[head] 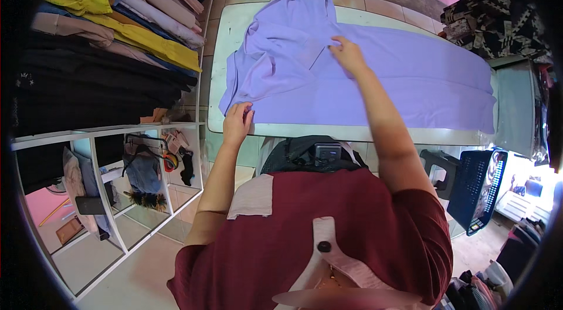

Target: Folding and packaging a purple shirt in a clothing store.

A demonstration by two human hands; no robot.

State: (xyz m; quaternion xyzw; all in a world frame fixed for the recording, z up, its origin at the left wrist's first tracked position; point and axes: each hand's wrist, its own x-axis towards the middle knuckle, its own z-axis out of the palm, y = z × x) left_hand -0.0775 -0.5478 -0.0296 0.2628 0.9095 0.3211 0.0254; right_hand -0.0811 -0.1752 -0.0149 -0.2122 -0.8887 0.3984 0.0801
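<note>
A lavender fabric garment (pixel 409 77) lies spread across a white table (pixel 215 90). Its left part is folded over in loose, rumpled layers, while the right part is long and fairly flat. At the garment's lower left edge, my left hand (pixel 238 122) has its thumb and fingers close together at the cloth; whether they pinch it is unclear. My right hand (pixel 347 55) rests near the middle of the garment, beside a short dark slit or fold line, thumb and index finger somewhat apart. Whether it grips any cloth cannot be told.
Clothes, including a yellow garment (pixel 149 42) and a black one (pixel 96 86), hang at left above a white shelf frame (pixel 110 204). Patterned dark fabric (pixel 501 15) is at upper right. A blue plastic basket (pixel 477 191) and grey stool (pixel 440 173) stand below the table's right end.
</note>
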